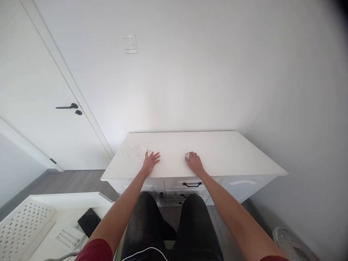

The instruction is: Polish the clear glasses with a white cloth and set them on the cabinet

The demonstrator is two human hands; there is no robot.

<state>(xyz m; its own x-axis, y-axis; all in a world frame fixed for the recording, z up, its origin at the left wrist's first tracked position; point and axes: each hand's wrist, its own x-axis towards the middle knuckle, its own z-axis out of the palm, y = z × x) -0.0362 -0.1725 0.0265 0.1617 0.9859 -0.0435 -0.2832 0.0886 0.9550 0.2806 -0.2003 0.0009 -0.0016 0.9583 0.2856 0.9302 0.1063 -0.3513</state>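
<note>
On the white cabinet top [217, 152], my right hand [195, 163] is closed around a small white crumpled wad [187, 156], perhaps tissue or cloth; the fingers cover most of it. My left hand [150, 163] has its fingers spread over the left part of the top, holding nothing that I can see. Close beside it stand clear round glasses [136, 149], three of them faintly visible against the white surface. The rearmost clear glass [148, 145] is nearest to the left fingers. Small clear or whitish bits near the glasses are too faint to name.
Drawers with black handles [192, 185] face my knees. At lower left is a white desk [65, 196] with a black phone-like slab [89, 222] and a white labelled packet [70, 236]. A white door [40, 90] is on the left. A white cable [146, 249] crosses my lap.
</note>
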